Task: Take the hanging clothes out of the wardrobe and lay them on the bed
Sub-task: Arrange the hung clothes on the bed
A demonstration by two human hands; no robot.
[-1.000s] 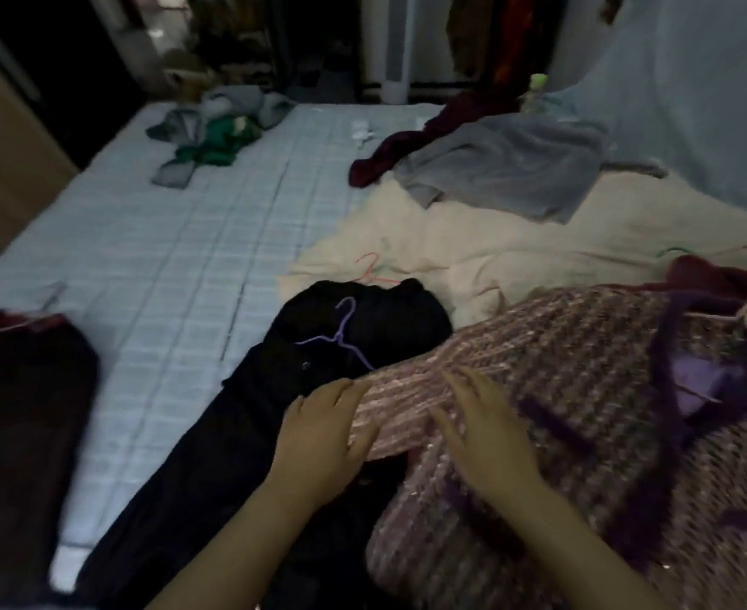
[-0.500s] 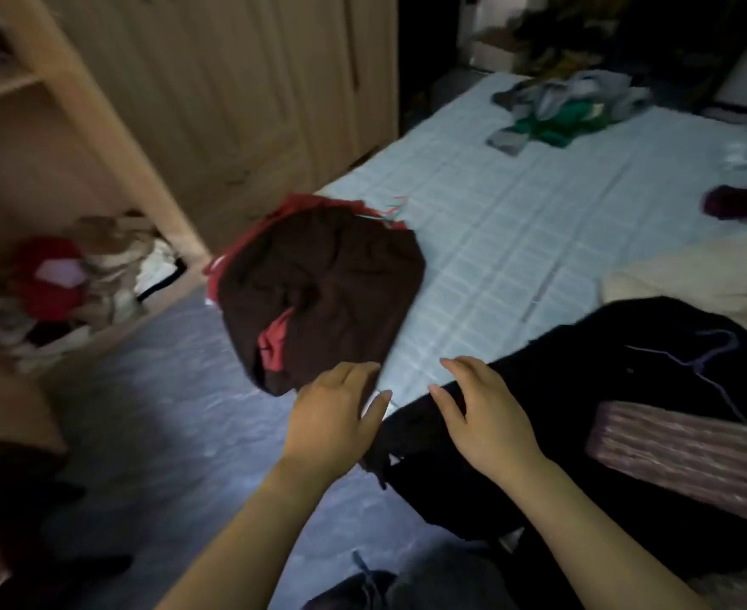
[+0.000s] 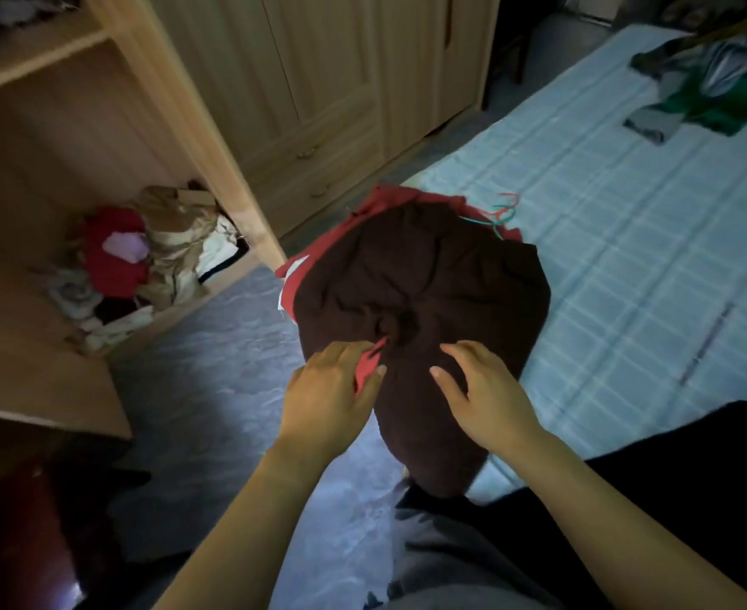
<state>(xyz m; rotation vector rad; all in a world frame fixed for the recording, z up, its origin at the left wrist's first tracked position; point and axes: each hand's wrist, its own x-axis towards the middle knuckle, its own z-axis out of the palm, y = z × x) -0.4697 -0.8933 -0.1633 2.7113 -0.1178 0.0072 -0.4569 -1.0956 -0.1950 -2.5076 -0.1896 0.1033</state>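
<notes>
Nearest, shows the left hand [image 3: 332, 389] and right hand [image 3: 484, 389] side by side, both flat and loose-fingered, gripping nothing. Rests the left on a strip of the red garment [image 3: 398, 198] and the right on the dark brown garment [image 3: 424, 275] covering it, probably to smooth the pile flat. Sets that pile on the corner of the bed [image 3: 627, 239], partly overhanging the floor, with hangers [image 3: 501, 213] poking out beyond. Ends farther off with the open wardrobe [image 3: 195, 103] at left and a green and grey heap [image 3: 715, 90] across the bed.
</notes>
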